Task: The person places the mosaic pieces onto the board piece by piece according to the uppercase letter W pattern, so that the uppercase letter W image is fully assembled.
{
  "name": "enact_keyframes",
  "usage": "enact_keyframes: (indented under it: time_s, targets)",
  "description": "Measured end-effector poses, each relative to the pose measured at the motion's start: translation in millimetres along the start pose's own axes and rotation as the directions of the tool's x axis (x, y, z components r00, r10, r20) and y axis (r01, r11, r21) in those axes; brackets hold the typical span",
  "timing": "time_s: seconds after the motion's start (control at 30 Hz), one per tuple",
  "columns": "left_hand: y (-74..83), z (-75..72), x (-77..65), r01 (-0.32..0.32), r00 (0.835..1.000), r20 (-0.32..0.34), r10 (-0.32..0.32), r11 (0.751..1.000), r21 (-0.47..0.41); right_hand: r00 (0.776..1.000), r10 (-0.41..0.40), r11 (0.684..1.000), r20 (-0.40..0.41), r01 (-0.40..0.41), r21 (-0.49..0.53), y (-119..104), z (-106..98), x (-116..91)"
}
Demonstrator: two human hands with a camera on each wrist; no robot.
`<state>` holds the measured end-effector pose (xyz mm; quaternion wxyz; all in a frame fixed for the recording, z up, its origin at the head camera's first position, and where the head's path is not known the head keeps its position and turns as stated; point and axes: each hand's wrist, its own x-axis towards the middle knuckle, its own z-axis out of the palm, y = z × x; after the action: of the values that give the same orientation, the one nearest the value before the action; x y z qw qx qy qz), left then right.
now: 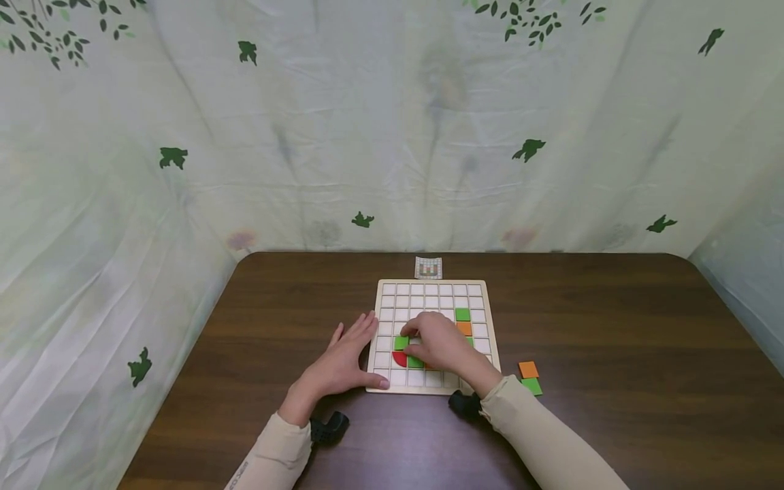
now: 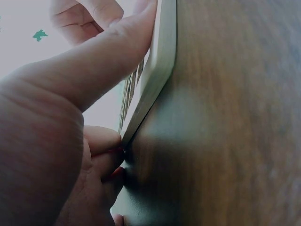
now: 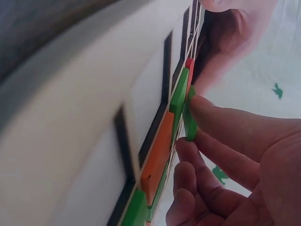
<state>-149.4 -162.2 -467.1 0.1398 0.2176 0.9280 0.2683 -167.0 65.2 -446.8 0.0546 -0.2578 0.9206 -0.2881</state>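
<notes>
A square wooden grid board (image 1: 412, 390) with white cells lies on the table. My right hand (image 1: 442, 344) is over its middle; in the right wrist view, the thumb and fingers pinch a green square tile (image 3: 190, 115) tilted just off the board. Close by sit a red rounded piece (image 1: 399, 358) and another green tile (image 1: 415, 363), with an orange tile (image 3: 157, 157) partly under the hand. Farther right on the board are a green tile (image 1: 462, 314) and an orange tile (image 1: 464, 329). Along the board's left edge rests my left hand (image 1: 344, 357), fingers extended, thumb at the near left corner.
Right of the board, a loose orange tile (image 1: 528, 369) and a loose green tile (image 1: 531, 386) lie on the brown table (image 1: 612, 340). Behind the board is a small patterned card (image 1: 428, 268). A pale curtain (image 1: 392, 136) hangs past the table's far edge.
</notes>
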Motion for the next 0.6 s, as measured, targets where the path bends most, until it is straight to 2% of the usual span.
enact_keyframes:
  time_s: [0.3,0.6]
  targets:
    - [1.3,-0.9,-0.8,0.001,1.000,0.002,-0.001,1.000,-0.008,0.999,0.024,0.999,0.027,-0.023,-0.030,-3.1,-1.2,3.6]
    - [0.7,-1.4,-0.7,0.002,1.000,0.006,-0.002,1.000,-0.006,0.999,0.025,1.000,0.045,-0.024,-0.014,-6.9,-0.8,5.6]
